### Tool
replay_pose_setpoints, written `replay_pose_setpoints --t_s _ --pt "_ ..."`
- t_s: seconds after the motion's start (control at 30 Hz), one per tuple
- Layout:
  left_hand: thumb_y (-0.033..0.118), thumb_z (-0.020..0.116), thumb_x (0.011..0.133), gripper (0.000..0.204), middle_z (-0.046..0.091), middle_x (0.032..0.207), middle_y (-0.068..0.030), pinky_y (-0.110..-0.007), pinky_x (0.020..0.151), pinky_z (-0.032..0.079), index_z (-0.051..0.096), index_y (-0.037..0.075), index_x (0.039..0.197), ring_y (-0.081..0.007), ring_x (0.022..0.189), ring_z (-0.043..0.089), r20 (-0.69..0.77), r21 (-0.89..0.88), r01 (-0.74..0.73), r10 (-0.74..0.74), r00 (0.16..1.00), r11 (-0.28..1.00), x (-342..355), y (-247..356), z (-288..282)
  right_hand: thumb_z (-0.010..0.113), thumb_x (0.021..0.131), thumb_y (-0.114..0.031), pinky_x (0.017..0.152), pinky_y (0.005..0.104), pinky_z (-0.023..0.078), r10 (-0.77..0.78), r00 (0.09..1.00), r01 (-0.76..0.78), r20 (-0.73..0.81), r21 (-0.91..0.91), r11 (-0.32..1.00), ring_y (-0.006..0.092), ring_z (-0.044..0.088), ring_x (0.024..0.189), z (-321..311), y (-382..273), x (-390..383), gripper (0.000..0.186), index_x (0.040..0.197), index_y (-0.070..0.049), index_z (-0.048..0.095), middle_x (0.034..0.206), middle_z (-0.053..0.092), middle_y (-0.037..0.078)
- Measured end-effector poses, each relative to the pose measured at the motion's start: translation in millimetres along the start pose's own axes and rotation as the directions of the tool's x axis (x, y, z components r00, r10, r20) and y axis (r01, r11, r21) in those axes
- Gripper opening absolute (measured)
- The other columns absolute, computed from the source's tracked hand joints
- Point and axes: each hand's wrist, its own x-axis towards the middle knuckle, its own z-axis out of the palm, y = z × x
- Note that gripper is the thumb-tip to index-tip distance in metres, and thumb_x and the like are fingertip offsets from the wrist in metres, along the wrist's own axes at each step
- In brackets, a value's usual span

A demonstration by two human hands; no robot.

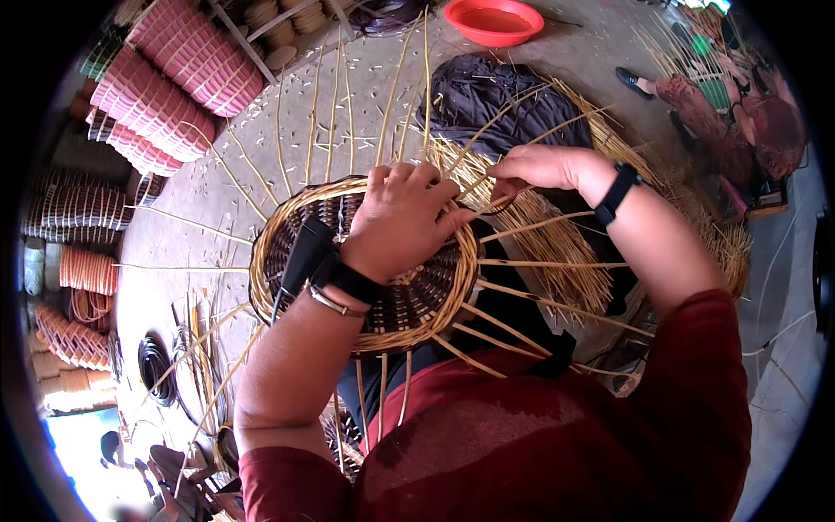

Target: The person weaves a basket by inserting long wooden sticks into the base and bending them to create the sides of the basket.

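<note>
An oval wicker basket [465, 283] rests on my lap, with a pale rim and a dark brown and pale woven inside. Long thin pale rods stick out all around its rim. My left hand [402, 213] lies across it, its fingers curled over the far rim and its thumb pointing right. Just off the rim's far right, my right hand [532, 170] pinches one of the rods, close to the left thumb. A dark strip also shows under the right fingers. Across the basket, next to my left wrist, lies a black device [306, 257].
Beyond the basket to the right lies a bundle of pale rods [557, 252], partly under dark cloth [496, 100]. A red basin [493, 22] stands at the far side. Stacked pink baskets [152, 109] line the left. Another person [739, 113] sits at far right.
</note>
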Motion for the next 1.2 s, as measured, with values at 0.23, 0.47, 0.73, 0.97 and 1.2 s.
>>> replay_pose_setpoints --t_s 0.23,0.47,0.73,0.97,1.2 --pt "0.053 0.063 0.103 0.046 0.065 0.122 -0.0102 -0.051 0.106 0.045 0.073 0.014 0.125 -0.0347 0.120 0.061 -0.007 0.004 0.023 -0.023 1.000 1.000 -3 -7 4 0.066 0.101 -0.042 0.082 0.0414 0.057 0.052 0.992 -0.108 -0.114 -0.562 0.820 0.0282 0.075 0.090 -1 -24 -11 0.040 0.106 -0.006 0.081 0.102 0.079 0.013" --pt "0.051 0.064 0.104 0.045 0.064 0.136 -0.0127 -0.054 0.117 0.038 0.072 0.017 0.132 -0.0364 0.134 0.058 -0.153 0.022 -0.011 0.014 0.988 1.000 -6 1 8 0.073 0.097 -0.024 0.077 0.0460 0.061 -0.444 0.877 0.208 -0.185 -0.687 0.696 0.0369 0.075 0.086 94 -56 -103 0.020 0.111 -0.010 0.078 0.100 0.076 0.014" --pt "0.045 0.057 0.109 0.039 0.068 0.132 -0.0133 -0.060 0.123 0.030 0.074 0.016 0.131 -0.0367 0.140 0.055 0.041 -0.208 -0.202 0.214 0.976 0.957 4 25 10 0.078 0.092 -0.030 0.082 0.0486 0.057 -0.213 0.841 -0.219 -0.498 -0.673 0.706 0.0372 0.074 0.094 39 -32 -113 0.025 0.098 -0.006 0.080 0.107 0.077 0.015" --pt "0.037 0.060 0.106 0.031 0.068 0.115 -0.0131 -0.060 0.120 0.032 0.076 0.010 0.105 -0.0370 0.133 0.056 0.021 -0.225 -0.149 0.158 0.987 0.963 4 17 26 0.059 0.111 -0.030 0.095 0.0457 0.057 -0.464 0.817 0.301 -0.342 -0.434 0.849 0.0396 0.072 0.106 98 -33 -111 0.038 0.107 0.004 0.075 0.115 0.076 0.019" --pt "0.033 0.064 0.104 0.025 0.065 0.103 -0.0115 -0.054 0.109 0.036 0.075 0.010 0.101 -0.0332 0.115 0.059 -0.055 -0.205 -0.179 0.171 0.984 0.962 6 16 26 0.057 0.110 -0.037 0.081 0.0473 0.059 -0.446 0.843 0.104 -0.300 -0.723 0.683 0.0381 0.071 0.082 92 -28 -116 0.038 0.117 -0.003 0.073 0.091 0.073 0.014"
